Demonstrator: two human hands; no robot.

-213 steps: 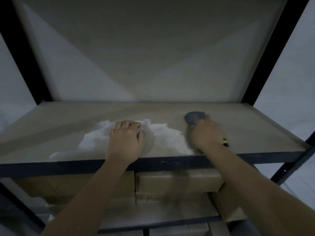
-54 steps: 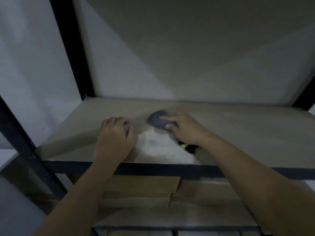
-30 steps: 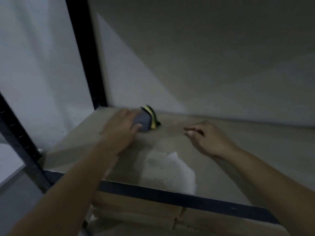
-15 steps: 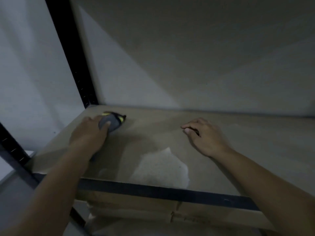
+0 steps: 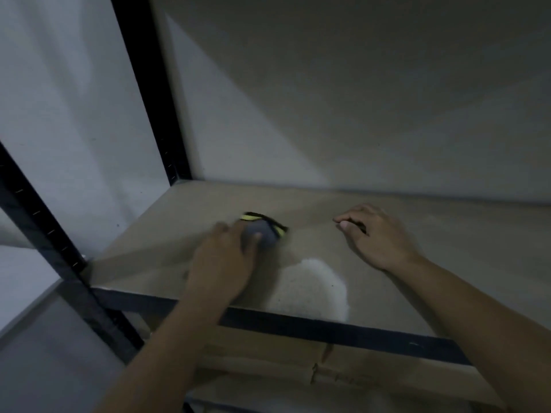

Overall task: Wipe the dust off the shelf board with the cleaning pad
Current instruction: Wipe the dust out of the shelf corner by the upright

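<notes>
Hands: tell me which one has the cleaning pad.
The left hand has it, pressing the grey, yellow-trimmed cleaning pad onto the shelf board. The right hand rests on the board, holding nothing.

Shelf board (image 5: 447, 263) bears cleaning pad (image 5: 264, 235) and white dust (image 5: 310, 289).

Storage room: black metal rack (image 5: 155, 93), cardboard boxes (image 5: 313, 368) beneath, bare white walls (image 5: 68, 99)

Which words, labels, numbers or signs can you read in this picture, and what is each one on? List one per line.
None can be read.
Pad: yellow and black trim, no legible text.
Boxes under the shelf board: no marks clear enough to read in the dim light.
Frame: small pale specks only, not letters.
</notes>
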